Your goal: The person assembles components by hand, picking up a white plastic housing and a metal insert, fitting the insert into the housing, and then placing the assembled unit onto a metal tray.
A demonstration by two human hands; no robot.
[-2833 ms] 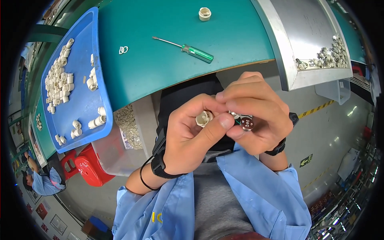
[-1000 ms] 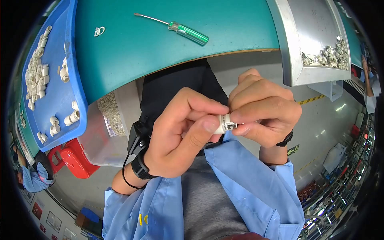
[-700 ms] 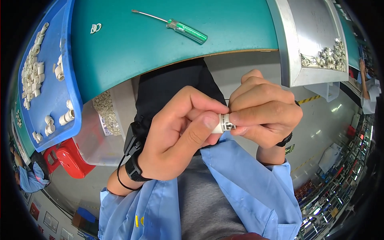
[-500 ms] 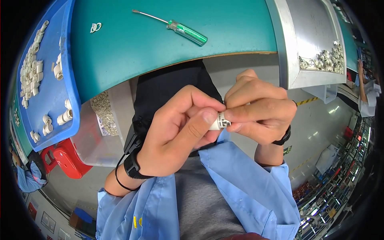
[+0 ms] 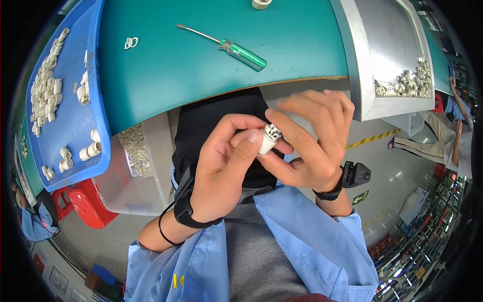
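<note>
A small white cylindrical socket (image 5: 267,145) with metal contacts at its upper end is pinched between the thumb and fingers of my left hand (image 5: 221,163). It is tilted, its metal end facing up and away from me. My right hand (image 5: 312,138) is spread open around the socket's right side. Its thumb tip is close against the white body and its index fingertip is near the metal end. The other fingers of that hand are stretched out and slightly blurred.
On the green table (image 5: 151,75) lie a green-handled screwdriver (image 5: 244,55), white rings (image 5: 131,43) and a white round part (image 5: 261,4). A blue tray (image 5: 70,136) of white parts is at left; a metal tray (image 5: 359,65) of small metal parts is at right. Below stands a clear bin (image 5: 126,194).
My right hand has loosened its pinch on the socket's end and its fingers have spread. The socket has tipped upward, showing its metal contacts. A white round part has come into view.
</note>
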